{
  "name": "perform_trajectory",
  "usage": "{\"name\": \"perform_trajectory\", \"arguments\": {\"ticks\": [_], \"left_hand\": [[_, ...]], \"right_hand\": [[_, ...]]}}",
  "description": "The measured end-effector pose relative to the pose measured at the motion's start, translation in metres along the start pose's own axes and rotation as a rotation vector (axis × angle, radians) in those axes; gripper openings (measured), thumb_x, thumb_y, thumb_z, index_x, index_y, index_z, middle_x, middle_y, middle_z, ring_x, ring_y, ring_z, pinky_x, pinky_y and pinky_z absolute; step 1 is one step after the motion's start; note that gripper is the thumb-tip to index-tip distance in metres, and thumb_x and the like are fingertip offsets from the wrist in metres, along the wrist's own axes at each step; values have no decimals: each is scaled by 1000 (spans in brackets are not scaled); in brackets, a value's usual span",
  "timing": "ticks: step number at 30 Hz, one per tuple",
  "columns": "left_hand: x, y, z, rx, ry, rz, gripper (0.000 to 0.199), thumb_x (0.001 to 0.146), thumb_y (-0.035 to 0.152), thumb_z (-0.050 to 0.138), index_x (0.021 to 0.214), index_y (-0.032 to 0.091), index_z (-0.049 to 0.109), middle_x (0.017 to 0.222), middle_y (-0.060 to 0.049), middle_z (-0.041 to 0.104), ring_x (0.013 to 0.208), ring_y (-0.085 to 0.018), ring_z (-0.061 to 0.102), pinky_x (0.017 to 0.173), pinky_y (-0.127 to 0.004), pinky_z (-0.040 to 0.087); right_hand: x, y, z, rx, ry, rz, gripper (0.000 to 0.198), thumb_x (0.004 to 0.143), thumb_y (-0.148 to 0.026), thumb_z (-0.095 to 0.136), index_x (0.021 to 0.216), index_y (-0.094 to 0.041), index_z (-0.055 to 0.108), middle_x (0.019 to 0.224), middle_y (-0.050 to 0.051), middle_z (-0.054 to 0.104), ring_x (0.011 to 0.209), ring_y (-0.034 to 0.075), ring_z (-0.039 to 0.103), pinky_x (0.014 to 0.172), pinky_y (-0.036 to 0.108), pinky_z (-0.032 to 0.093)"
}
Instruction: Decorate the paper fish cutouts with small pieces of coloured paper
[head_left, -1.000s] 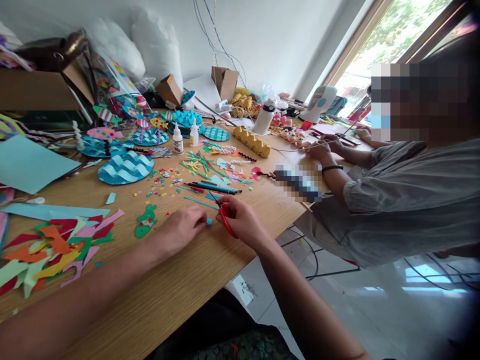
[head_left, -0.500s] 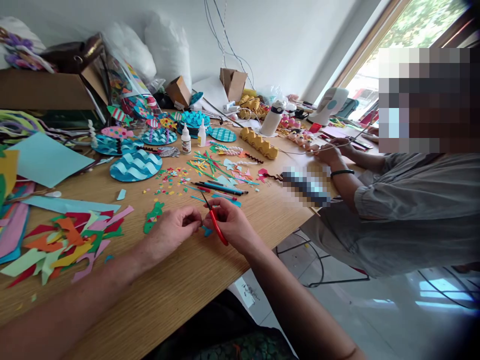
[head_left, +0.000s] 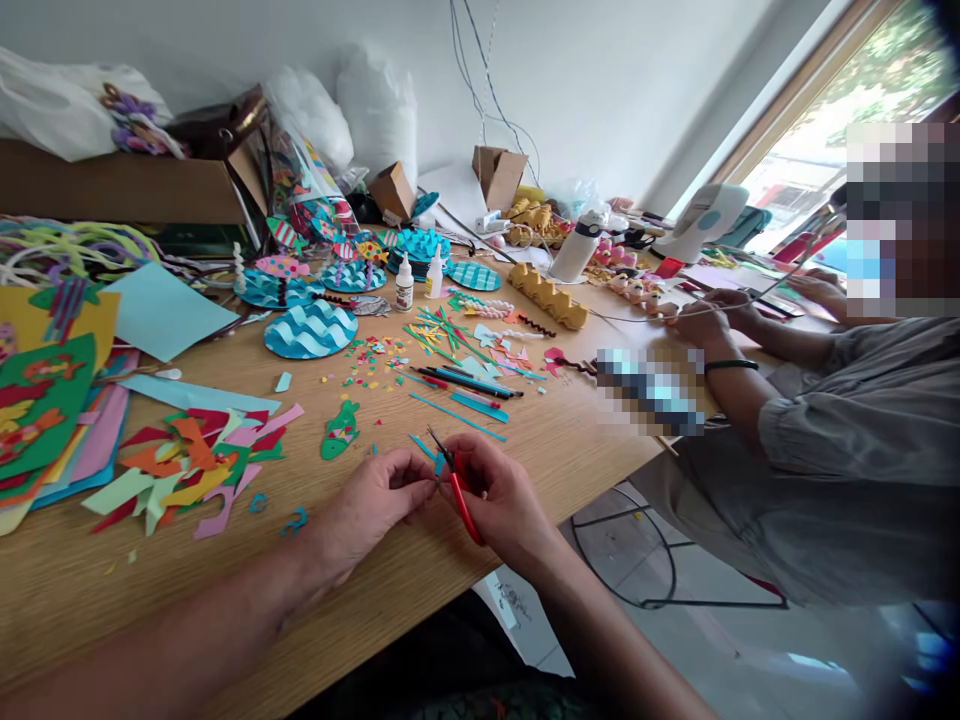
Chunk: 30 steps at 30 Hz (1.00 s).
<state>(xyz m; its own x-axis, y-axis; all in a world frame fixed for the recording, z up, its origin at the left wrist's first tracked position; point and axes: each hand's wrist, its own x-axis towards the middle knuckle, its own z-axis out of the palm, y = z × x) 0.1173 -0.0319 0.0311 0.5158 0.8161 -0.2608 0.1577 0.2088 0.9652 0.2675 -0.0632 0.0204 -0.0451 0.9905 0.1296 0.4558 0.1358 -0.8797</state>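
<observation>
My right hand (head_left: 501,505) holds red-handled scissors (head_left: 466,508), their dark, narrow blades pointing up and left, away from me. My left hand (head_left: 390,495) is beside it, thumb and forefinger pinched together. What lies in that pinch is too small to make out. A scrap of blue paper (head_left: 439,463) shows between the two hands, next to the scissor blades. To the left of my hands lies a green paper fish (head_left: 341,432) with coloured specks. Thin blue paper strips (head_left: 457,416) and several pens (head_left: 469,380) lie just beyond my fingers.
Colourful paper offcuts (head_left: 195,465) spread at left near coloured sheets (head_left: 165,310). Farther back are a wavy blue disc (head_left: 311,330), glue bottles (head_left: 403,284) and a yellow egg-carton strip (head_left: 547,296). At right, a person in a grey sleeve (head_left: 862,400) works at the table.
The view has turned left, so the table things appear farther right. Both hands have come slightly nearer to me, the scissors still in my right hand.
</observation>
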Motion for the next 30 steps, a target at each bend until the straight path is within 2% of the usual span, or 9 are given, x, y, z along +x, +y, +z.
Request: {"name": "perform_trajectory", "arguments": {"ticks": [5,9,13,16,21,25,27,30], "left_hand": [[1,-3,-1,54,39,41,13,69,29,57,70,16,57,61,4,51,56,-10,43,50,-20,33],[2,-3,-3,132,57,124,10,69,26,56,68,17,58,63,2,55,61,-12,49,55,-22,37],[3,-3,-6,180,93,188,11,71,26,54,73,18,60,68,1,59,67,-14,53,60,-23,40],[3,-3,-9,189,126,204,13,72,27,53,77,18,62,69,1,59,65,-14,51,57,-22,39],[3,-1,-12,137,159,173,14,72,30,56,72,17,61,61,3,52,58,-11,45,52,-21,36],[3,4,-14,22,170,127,14,69,31,59,69,17,59,59,3,51,56,-10,45,51,-20,36],[2,7,-16,-40,187,97,14,68,30,61,70,17,58,59,3,53,56,-10,47,52,-20,37],[1,11,-22,-120,194,62,13,68,28,63,73,17,58,63,3,57,60,-10,50,55,-19,40]], "right_hand": [[-2,2,2,-15,10,-12,22,73,-19,52,95,-19,53,61,-5,47,53,6,39,51,18,31],[1,1,3,-27,9,-17,23,72,-19,52,95,-19,53,61,-5,47,54,7,40,51,19,32],[6,0,5,17,35,-8,23,72,-19,52,94,-20,52,60,-5,47,54,7,41,51,19,33],[11,-2,8,89,60,14,24,71,-20,53,94,-19,52,62,-5,48,54,7,42,52,19,34],[18,-10,11,256,45,72,25,69,-24,54,92,-19,49,62,-4,48,53,7,42,50,20,34],[21,-14,7,306,19,71,28,68,-24,55,94,-18,48,63,-5,47,53,7,41,50,20,33],[21,-15,2,261,5,65,28,70,-25,54,97,-18,48,62,-5,46,53,7,40,49,19,32],[17,-19,-12,75,-77,11,27,74,-31,55,98,-18,52,61,-5,43,54,6,38,50,19,31]]}}
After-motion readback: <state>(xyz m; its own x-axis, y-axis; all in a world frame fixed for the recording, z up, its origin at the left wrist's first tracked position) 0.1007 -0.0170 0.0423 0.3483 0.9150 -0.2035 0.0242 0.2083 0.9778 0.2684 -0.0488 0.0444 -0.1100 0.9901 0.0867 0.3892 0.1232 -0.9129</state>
